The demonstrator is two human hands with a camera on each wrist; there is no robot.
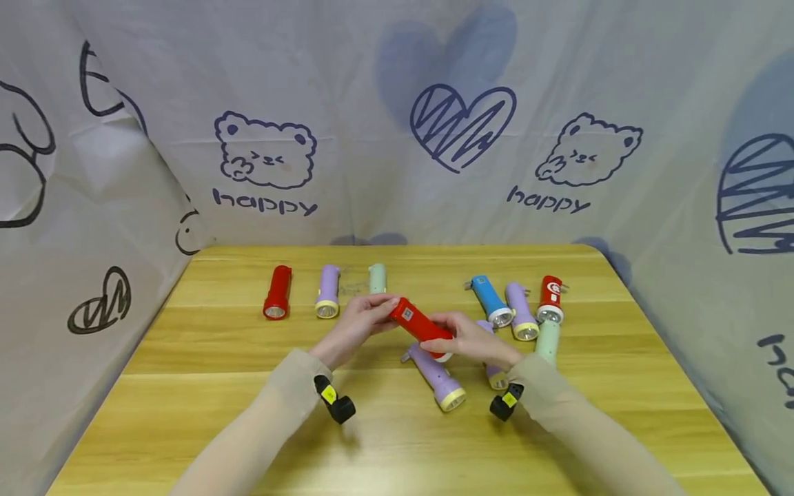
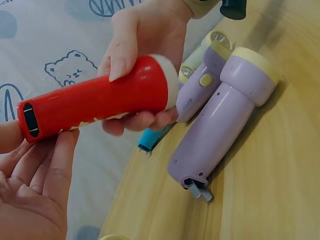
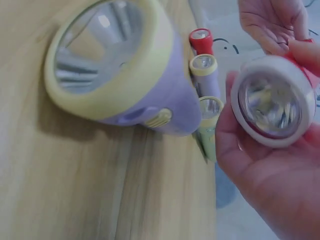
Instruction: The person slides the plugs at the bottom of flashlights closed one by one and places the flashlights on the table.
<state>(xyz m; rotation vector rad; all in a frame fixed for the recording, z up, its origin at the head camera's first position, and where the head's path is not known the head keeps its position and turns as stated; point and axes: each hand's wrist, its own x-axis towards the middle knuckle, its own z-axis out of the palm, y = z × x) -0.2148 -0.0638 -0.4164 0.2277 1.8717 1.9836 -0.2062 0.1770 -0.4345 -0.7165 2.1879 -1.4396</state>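
Note:
Both hands hold a red flashlight (image 1: 417, 321) above the middle of the table. At its tail end, my left hand (image 1: 360, 321) pinches it between thumb and fingers. The right hand (image 1: 469, 339) grips it near the white-rimmed head, with the lens (image 3: 270, 106) facing the right wrist camera. A dark slot (image 2: 31, 120) shows in the tail in the left wrist view. Just below the hands lies a purple flashlight (image 1: 436, 377) with a pale yellow head, two metal prongs (image 2: 200, 190) sticking out of its tail. Another purple flashlight (image 1: 497, 376) is partly hidden by the right hand and forearm.
On the left stand-off, a red flashlight (image 1: 277, 292), a purple one (image 1: 327, 291) and a light green one (image 1: 377, 277) lie in a row. To the right are a blue (image 1: 489, 297), a purple (image 1: 520, 310), a red (image 1: 550, 297) and a light green flashlight (image 1: 547, 341). Cloth walls (image 1: 372, 179) border the table.

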